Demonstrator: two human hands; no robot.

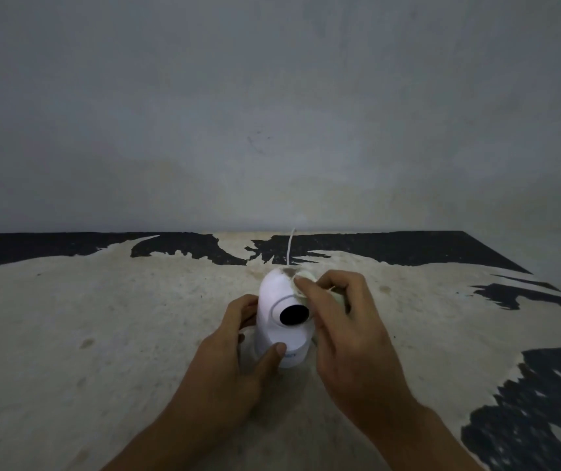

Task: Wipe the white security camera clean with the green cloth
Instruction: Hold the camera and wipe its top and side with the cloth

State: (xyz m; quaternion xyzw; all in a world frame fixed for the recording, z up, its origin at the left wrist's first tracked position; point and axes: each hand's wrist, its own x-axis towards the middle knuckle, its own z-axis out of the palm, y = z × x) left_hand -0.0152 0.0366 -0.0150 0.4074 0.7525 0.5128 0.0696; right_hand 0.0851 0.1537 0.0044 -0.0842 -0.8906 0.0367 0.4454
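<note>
**Wiping the camera's upper right shoulder**

The left hand (234,355) is gripping the base of the white security camera (280,314), which is standing upright on the counter (102,317). The right hand (343,321) is pinching a pale cloth (302,278) against the camera's top right side, just above the dark lens (294,315); its green is hard to make out in this dim light.

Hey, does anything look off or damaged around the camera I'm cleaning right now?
The table looks badly worn: its black top layer has peeled away, leaving ragged dark patches along the back and right edges. The security camera itself stands upright and looks intact, with a dark smudge near its top.
</note>
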